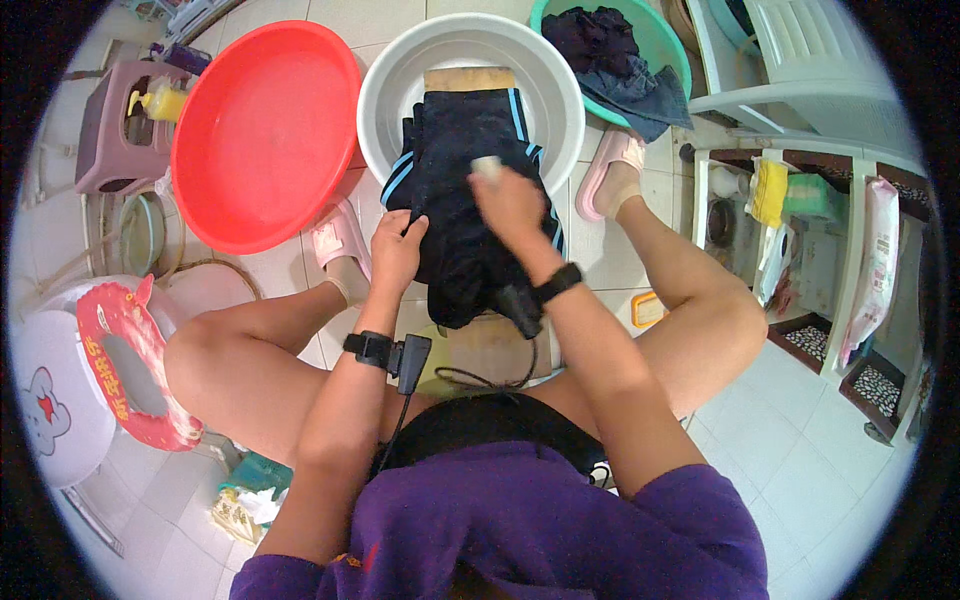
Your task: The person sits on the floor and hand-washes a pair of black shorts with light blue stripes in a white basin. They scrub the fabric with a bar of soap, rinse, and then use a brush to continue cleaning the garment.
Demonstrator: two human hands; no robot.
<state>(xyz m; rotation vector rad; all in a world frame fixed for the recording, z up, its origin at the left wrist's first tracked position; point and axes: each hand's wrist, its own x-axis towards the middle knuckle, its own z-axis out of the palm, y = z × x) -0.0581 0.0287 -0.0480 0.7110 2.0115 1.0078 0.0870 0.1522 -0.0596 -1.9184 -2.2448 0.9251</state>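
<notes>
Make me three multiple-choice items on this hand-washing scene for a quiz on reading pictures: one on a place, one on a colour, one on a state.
1. Where does the dark garment lie?
A. In the red basin
B. On a board leaning in the white basin
C. On the floor

2. What colour are the garment's stripes?
A. Light blue
B. Yellow
C. Red

3. What is the right hand doing?
A. Hanging free
B. Pressing a pale bar of soap on the garment
C. Gripping the basin rim

Answers: 1 B, the board tops the white basin. 2 A, blue edging shows. 3 B, the soap sits under its fingers while the left hand grips the cloth.
</notes>
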